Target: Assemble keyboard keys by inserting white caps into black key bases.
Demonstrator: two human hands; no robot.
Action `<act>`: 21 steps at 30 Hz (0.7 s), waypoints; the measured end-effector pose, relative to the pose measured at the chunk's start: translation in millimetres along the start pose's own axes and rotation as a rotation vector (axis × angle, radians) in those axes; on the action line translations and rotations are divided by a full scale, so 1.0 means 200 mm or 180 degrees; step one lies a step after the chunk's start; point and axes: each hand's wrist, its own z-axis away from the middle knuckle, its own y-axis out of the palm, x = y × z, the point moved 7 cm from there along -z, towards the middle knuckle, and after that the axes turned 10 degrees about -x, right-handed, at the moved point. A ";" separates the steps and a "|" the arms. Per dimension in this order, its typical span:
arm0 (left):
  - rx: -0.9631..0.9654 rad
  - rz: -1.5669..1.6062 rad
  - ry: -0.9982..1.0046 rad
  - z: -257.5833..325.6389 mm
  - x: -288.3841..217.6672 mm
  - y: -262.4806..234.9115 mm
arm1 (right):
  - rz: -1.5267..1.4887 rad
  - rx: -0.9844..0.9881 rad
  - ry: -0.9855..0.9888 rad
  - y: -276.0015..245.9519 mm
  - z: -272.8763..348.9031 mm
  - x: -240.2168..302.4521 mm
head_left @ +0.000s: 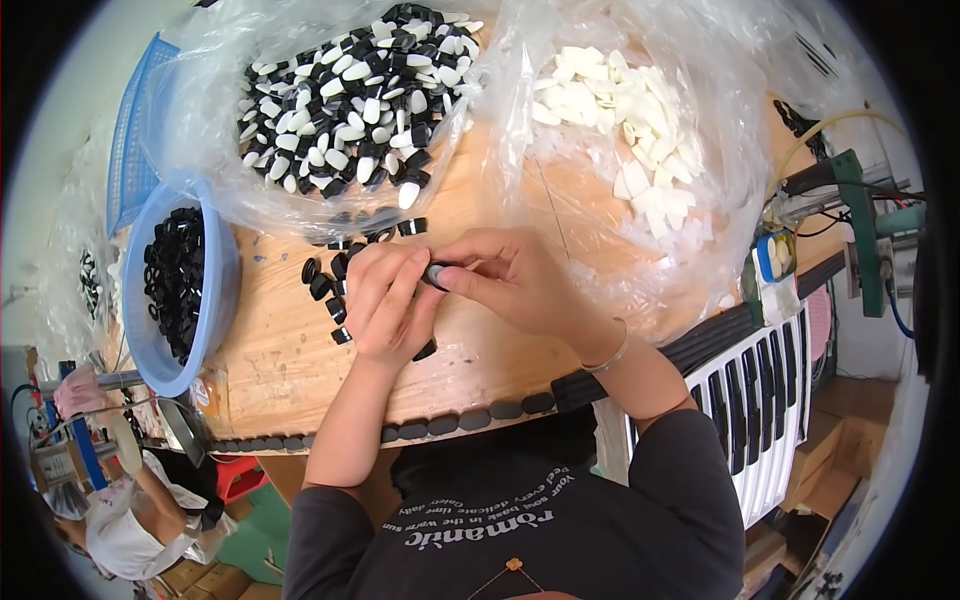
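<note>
Over the middle of the wooden table, my left hand (382,302) and my right hand (512,278) meet at the fingertips. Pinched between them is a small black part (435,273) with a greyish rounded face; my fingers cover most of it. My right thumb presses against this part, and the left fingers curl round its other side. Loose black ring-like parts (335,308) lie scattered beside my left hand, and several more sit just beyond it. Past these, a clear plastic bag (215,170) lies spread open under a heap of black and white oval pieces (360,95).
A second clear bag (530,190) at the far right holds cream-white pieces (625,115). A blue basin (215,330) of black parts stands at left, near a blue basket (145,125). A white rack with black strips (755,405) stands at right. A co-worker (140,515) is at lower left.
</note>
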 end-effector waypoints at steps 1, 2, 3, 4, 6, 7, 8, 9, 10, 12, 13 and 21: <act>0.0018 0.0051 0.0027 0.00 0.00 0.00 | -0.0086 0.0091 0.0138 0.00 -0.01 0.00; 0.0032 0.0101 0.0056 0.01 0.00 0.01 | -0.0170 0.0185 0.0273 0.01 -0.01 -0.01; 0.0040 0.0115 0.0057 0.01 -0.01 0.01 | -0.0173 0.0170 0.0273 0.00 -0.01 -0.02; 0.0073 0.0074 0.0083 0.00 -0.01 0.01 | -0.0200 0.0168 0.0391 0.00 -0.01 -0.05; 0.0114 0.0090 0.0106 0.00 -0.03 0.02 | -0.0219 0.0110 0.0510 -0.01 -0.01 -0.09; 0.0116 0.0034 0.0138 0.00 -0.03 0.02 | -0.0317 0.0092 0.0531 0.00 -0.01 -0.10; 0.0114 -0.0034 0.0164 0.00 -0.04 0.02 | -0.0414 0.0086 0.0559 0.01 -0.01 -0.11; 0.0117 -0.0004 0.0155 0.00 -0.04 0.02 | -0.0407 0.0056 0.0565 0.01 -0.01 -0.12; 0.0156 0.0006 0.0164 0.00 -0.03 0.02 | -0.0379 0.0021 0.0550 0.00 -0.01 -0.12; 0.0165 0.0042 0.0103 0.01 -0.01 0.03 | -0.0341 -0.0035 0.0518 -0.01 -0.03 -0.12; 0.0163 0.0072 0.0106 0.02 -0.02 0.04 | -0.0397 -0.0002 0.0553 -0.02 -0.04 -0.13; -0.0391 0.0587 -0.1737 0.16 0.21 0.00 | 0.1589 -0.1406 -0.0187 -0.45 -0.17 0.00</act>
